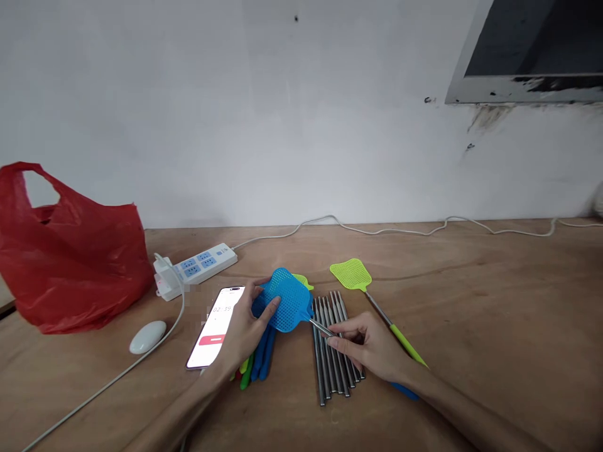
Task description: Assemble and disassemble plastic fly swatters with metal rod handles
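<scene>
Between the two hands, just above the tabletop, sits a blue swatter head with a thin metal rod running from its lower right corner. Left hand grasps the head, thumb on top of the mesh and fingers curled under its left edge. Right hand pinches the free end of the rod between thumb and fingertips, the other fingers loosely bent over a row of loose rods that lie side by side on the wood beneath it.

Under the left hand a bunch of blue and green handles pokes out toward the person, touching one another. A sliver of a second green head shows just behind the blue one. Left of that hand, partly covered by its wrist, lies a phone with a lit screen showing a timer and a red button.

Beyond the right hand, a finished green swatter lies flat, its shaft passing just beside the hand's far side to a green grip.

Farther left of the left hand are a white power strip, a white oval gadget on a cable, and a red bag.
</scene>
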Demonstrator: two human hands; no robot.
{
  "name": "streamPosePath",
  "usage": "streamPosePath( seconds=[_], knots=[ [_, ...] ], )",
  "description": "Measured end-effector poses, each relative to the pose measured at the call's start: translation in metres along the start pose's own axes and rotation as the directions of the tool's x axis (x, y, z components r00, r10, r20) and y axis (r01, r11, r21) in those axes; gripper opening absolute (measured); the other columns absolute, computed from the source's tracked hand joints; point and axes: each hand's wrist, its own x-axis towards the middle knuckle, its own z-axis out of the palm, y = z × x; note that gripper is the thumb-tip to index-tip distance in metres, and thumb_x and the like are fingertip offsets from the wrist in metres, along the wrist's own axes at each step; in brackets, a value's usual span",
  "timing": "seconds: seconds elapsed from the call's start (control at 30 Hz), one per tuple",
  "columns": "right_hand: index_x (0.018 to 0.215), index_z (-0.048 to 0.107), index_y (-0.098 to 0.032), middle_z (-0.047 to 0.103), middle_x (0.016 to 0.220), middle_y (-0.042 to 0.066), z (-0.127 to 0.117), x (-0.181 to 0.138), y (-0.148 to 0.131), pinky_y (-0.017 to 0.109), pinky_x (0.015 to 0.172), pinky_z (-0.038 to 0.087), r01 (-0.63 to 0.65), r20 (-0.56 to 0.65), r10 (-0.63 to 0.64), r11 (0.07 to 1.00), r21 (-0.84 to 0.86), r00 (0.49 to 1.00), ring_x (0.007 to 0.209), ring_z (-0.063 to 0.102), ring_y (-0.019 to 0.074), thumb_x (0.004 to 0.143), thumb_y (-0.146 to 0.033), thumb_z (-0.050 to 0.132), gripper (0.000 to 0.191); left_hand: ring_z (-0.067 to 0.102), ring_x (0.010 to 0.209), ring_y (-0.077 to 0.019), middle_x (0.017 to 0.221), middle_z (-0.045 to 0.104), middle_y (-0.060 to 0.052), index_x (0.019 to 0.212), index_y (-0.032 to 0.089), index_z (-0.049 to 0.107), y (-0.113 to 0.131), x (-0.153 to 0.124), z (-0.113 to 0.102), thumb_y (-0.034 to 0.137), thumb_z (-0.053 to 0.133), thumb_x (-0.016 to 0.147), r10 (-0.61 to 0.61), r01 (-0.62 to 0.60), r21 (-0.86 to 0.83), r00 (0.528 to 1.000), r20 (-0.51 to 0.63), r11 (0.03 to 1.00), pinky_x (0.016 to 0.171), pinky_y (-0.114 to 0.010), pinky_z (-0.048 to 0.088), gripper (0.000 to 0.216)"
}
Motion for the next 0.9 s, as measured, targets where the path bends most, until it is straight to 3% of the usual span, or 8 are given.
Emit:
streamPosePath(
  seconds=[0.37, 0.47, 0.57, 0.7, 0.8, 0.9],
  knots=[
    [0.078, 0.075, -0.017, 0.038, 0.046, -0.007, 0.005, -0.006, -0.006, 0.025, 0.04, 0.02, 0.041, -0.045, -0.045, 0.996, -0.085, 0.998, 0.041, 0.036, 0.0097, 0.089, -0.046, 0.061, 0.033, 0.057, 0.121, -0.0303, 0.127, 0.063, -0.01, 0.124, 0.025, 0.053, 0.001, -0.005, 0.002, 0.046, 0.058, 0.091, 0.038, -0.037, 0.036, 0.999, -0.021, 0.999, 0.098, -0.047, 0.046, 0.041],
    [0.084, 0.072, -0.017, 0.043, 0.044, -0.007, 0.004, -0.007, -0.007, 0.024, 0.039, 0.022, -0.039, -0.047, 0.037, 0.999, -0.025, 0.998, 0.037, 0.038, 0.0096, 0.086, -0.049, 0.063, 0.034, 0.054, 0.124, -0.0303, 0.13, 0.061, -0.01, 0.128, 0.025, 0.051, 0.002, -0.006, 0.005, 0.046, 0.059, 0.09, 0.03, -0.03, 0.026, 1.0, 0.007, 0.999, 0.102, -0.049, 0.043, 0.043],
    [0.075, 0.066, -0.019, 0.044, 0.042, -0.008, -0.001, -0.001, -0.008, 0.023, 0.04, 0.026, -0.069, -0.034, 0.072, 0.995, 0.075, 0.997, 0.035, 0.04, 0.0092, 0.084, -0.052, 0.064, 0.035, 0.051, 0.129, -0.0284, 0.134, 0.058, -0.009, 0.132, 0.027, 0.05, 0.005, -0.006, 0.009, 0.043, 0.058, 0.092, 0.066, -0.068, 0.04, 0.997, 0.043, 0.997, 0.108, -0.048, 0.039, 0.043],
    [0.06, 0.056, -0.019, 0.042, 0.041, -0.008, -0.009, 0.014, -0.007, 0.022, 0.042, 0.027, -0.004, -0.054, 0.018, 0.969, 0.247, 0.998, 0.038, 0.038, 0.0078, 0.084, -0.057, 0.065, 0.046, 0.048, 0.131, -0.0268, 0.138, 0.052, -0.007, 0.131, 0.029, 0.05, 0.011, -0.006, 0.01, 0.042, 0.055, 0.094, 0.112, -0.106, 0.062, 0.989, -0.093, 0.992, 0.109, -0.046, 0.039, 0.039],
    [0.06, 0.056, -0.019, 0.044, 0.05, -0.006, -0.01, 0.022, -0.001, 0.021, 0.039, 0.025, 0.012, -0.149, 0.043, 0.936, 0.352, 0.988, 0.042, 0.036, 0.007, 0.083, -0.061, 0.064, 0.049, 0.056, 0.119, -0.0252, 0.125, 0.058, -0.005, 0.116, 0.026, 0.055, 0.015, -0.006, 0.006, 0.041, 0.053, 0.095, 0.124, -0.119, 0.035, 0.973, -0.196, 0.992, 0.1, -0.041, 0.045, 0.026],
    [0.08, 0.062, -0.02, 0.049, 0.059, -0.006, -0.007, 0.022, 0.005, 0.019, 0.035, 0.025, 0.003, -0.186, 0.092, 0.891, 0.454, 0.978, 0.042, 0.039, 0.0076, 0.081, -0.065, 0.064, 0.045, 0.062, 0.089, -0.0215, 0.095, 0.063, -0.002, 0.091, 0.024, 0.056, 0.019, -0.008, 0.005, 0.041, 0.05, 0.096, 0.123, -0.119, 0.044, 0.985, -0.116, 0.992, 0.081, -0.033, 0.05, 0.019]
  ],
)
